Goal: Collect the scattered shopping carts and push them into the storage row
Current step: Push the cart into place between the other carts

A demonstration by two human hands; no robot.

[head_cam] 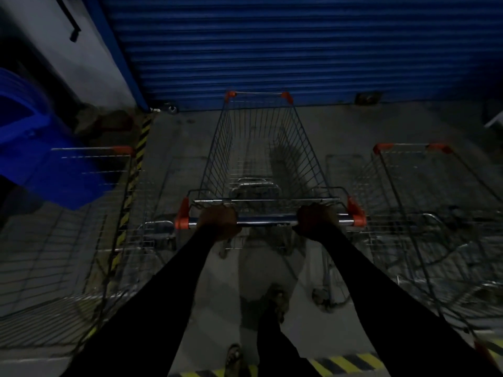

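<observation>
- The left hand (217,223) and right hand (317,220) both grip the handle (268,220), fingers curled over the bar, each just inside an orange end cap.
- The cart (217,159) stands in the middle of the view on the floor (190,137), its nose pointing at the shutter (272,50) and close to it.
- A left cart (81,240) and a right cart (424,213) flank it, facing the same way, with their noses further back from the shutter.
- A blue bin (35,148), blurred, sits at the far left.
- A yellow-and-black stripe (136,170) runs along the floor by the left cart.
- Black sleeves cover both arms.
- A sandalled foot (280,303) shows below the handle.
</observation>
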